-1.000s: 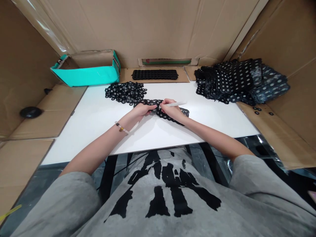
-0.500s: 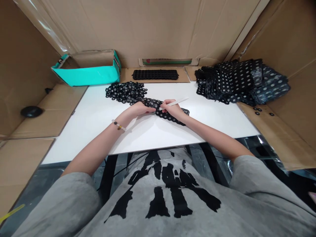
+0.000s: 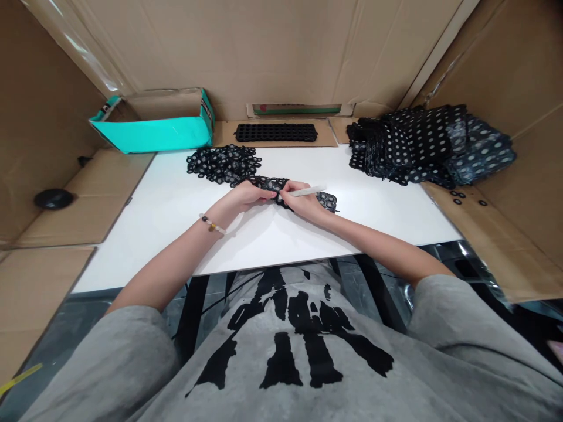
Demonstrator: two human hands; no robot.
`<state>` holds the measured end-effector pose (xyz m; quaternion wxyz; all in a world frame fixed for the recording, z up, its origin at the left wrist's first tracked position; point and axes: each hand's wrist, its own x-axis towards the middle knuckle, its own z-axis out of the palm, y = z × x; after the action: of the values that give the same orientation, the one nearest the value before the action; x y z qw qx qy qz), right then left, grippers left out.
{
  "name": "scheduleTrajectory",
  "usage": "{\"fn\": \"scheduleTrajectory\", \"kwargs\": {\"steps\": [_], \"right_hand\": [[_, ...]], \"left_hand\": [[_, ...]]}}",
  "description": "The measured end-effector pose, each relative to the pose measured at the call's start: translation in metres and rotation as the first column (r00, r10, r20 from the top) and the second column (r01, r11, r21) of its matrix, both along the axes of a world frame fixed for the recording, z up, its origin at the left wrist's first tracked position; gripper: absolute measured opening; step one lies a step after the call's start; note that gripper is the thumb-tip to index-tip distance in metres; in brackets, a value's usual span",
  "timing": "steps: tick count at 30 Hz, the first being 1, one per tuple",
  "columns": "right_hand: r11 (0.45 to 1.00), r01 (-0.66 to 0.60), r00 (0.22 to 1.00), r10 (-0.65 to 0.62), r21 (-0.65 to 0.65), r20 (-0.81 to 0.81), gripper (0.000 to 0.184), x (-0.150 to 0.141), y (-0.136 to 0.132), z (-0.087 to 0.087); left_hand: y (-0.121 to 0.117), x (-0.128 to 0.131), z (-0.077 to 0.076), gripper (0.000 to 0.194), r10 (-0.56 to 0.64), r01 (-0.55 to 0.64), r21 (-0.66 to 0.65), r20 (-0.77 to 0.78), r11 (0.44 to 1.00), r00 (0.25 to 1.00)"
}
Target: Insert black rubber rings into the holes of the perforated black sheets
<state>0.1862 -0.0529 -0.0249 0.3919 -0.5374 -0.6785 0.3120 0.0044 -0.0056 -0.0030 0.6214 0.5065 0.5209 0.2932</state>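
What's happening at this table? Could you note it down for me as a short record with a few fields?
Left hand: holds a black strip of linked rings
Left wrist: beaded bracelet
Right hand: fingers hold a white pen-like stick at the strip
Work surface: white table
Behind the hands: loose pile of black rings, black tray, teal box
To the right: stacked black dotted sheets

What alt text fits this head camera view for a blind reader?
A person's left hand and right hand hold a black ring-patterned strip on a white table; the right hand also grips a white pen-like tool. More black ring-patterned sheets lie heaped at right.
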Motion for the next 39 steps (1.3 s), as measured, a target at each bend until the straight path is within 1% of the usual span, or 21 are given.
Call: {"fn": "scheduleTrajectory", "kwargs": {"steps": [2,4,5,7,10,12,13,15,16,18,20,22,23,24,26,28,30,32,34,36,39], "right_hand": [[0.998,0.001,0.999,-0.003,0.063,0.037,0.020,-0.002,0.000,-0.002],[0.997,0.007,0.999,-0.010,0.078,0.039,0.019,-0.002,0.003,-0.004],[0.998,0.003,1.000,-0.005,0.060,0.021,0.020,-0.001,0.005,-0.005],[1.000,-0.020,0.998,0.018,-0.023,-0.062,0.021,0.003,0.010,-0.006],[0.985,-0.045,0.959,-0.004,-0.167,-0.283,0.021,0.010,0.018,-0.006],[0.975,-0.035,0.898,-0.066,-0.221,-0.434,0.021,0.014,0.022,-0.006],[0.971,-0.029,0.865,-0.094,-0.237,-0.493,0.022,0.015,0.024,-0.006],[0.967,-0.020,0.800,-0.136,-0.254,-0.584,0.024,0.017,0.026,-0.006],[0.966,-0.015,0.770,-0.153,-0.257,-0.620,0.025,0.018,0.027,-0.007],[0.968,0.005,0.713,-0.181,-0.253,-0.678,0.025,0.018,0.029,-0.008],[0.969,0.024,0.677,-0.196,-0.245,-0.710,0.026,0.018,0.030,-0.009],[0.971,0.033,0.675,-0.195,-0.236,-0.711,0.027,0.017,0.031,-0.010],[0.972,0.032,0.684,-0.190,-0.231,-0.704,0.027,0.016,0.030,-0.010],[0.974,0.028,0.699,-0.180,-0.225,-0.692,0.028,0.016,0.030,-0.009],[0.979,0.018,0.738,-0.151,-0.205,-0.658,0.027,0.015,0.029,-0.008],[0.984,0.029,0.791,-0.129,-0.174,-0.598,0.027,0.015,0.026,-0.006],[0.989,0.070,0.845,-0.129,-0.132,-0.519,0.027,0.015,0.022,-0.004],[0.989,0.107,0.889,-0.142,-0.103,-0.436,0.025,0.015,0.019,-0.003],[0.986,0.128,0.919,-0.158,-0.107,-0.362,0.022,0.014,0.016,-0.002],[0.982,0.136,0.939,-0.171,-0.135,-0.300,0.020,0.013,0.014,-0.003],[0.980,0.114,0.953,-0.154,-0.161,-0.260,0.019,0.012,0.013,-0.004]], "left_hand": [[0.002,0.000,0.000,0.029,0.003,-0.003,-0.013,-0.042,1.000,0.999],[0.004,0.000,0.000,0.026,-0.004,0.003,-0.044,-0.035,0.999,0.999],[0.006,0.001,0.000,0.024,-0.001,0.000,-0.048,-0.023,0.999,1.000],[0.007,0.002,-0.003,0.024,0.019,-0.020,-0.013,-0.022,1.000,1.000],[0.006,0.006,-0.010,0.032,0.039,-0.029,0.131,-0.076,0.991,0.996],[0.003,0.008,-0.014,0.033,0.073,-0.037,0.279,-0.118,0.960,0.990],[0.001,0.009,-0.016,0.031,0.092,-0.034,0.361,-0.143,0.932,0.985],[-0.003,0.011,-0.016,0.027,0.105,0.017,0.496,-0.218,0.868,0.970],[-0.004,0.012,-0.016,0.028,0.097,0.065,0.538,-0.267,0.841,0.959],[-0.007,0.013,-0.014,0.033,0.078,0.161,0.572,-0.370,0.805,0.926],[-0.007,0.015,-0.014,0.032,0.074,0.229,0.585,-0.447,0.778,0.891],[-0.007,0.017,-0.016,0.024,0.080,0.250,0.609,-0.462,0.753,0.883],[-0.007,0.018,-0.018,0.020,0.086,0.230,0.618,-0.438,0.751,0.895],[-0.006,0.019,-0.020,0.019,0.094,0.187,0.618,-0.393,0.764,0.915],[-0.005,0.020,-0.023,0.020,0.108,0.051,0.548,-0.254,0.835,0.961],[-0.004,0.020,-0.025,0.021,0.111,-0.070,0.386,-0.083,0.920,0.990],[-0.003,0.020,-0.024,0.020,0.122,-0.135,0.230,0.070,0.964,0.990],[-0.001,0.019,-0.022,0.019,0.129,-0.153,0.145,0.163,0.978,0.978],[0.000,0.018,-0.021,0.017,0.133,-0.157,0.116,0.189,0.981,0.973],[0.001,0.018,-0.022,0.013,0.131,-0.154,0.137,0.164,0.979,0.978],[0.002,0.016,-0.027,0.013,0.107,-0.122,0.232,0.076,0.965,0.991]]}}
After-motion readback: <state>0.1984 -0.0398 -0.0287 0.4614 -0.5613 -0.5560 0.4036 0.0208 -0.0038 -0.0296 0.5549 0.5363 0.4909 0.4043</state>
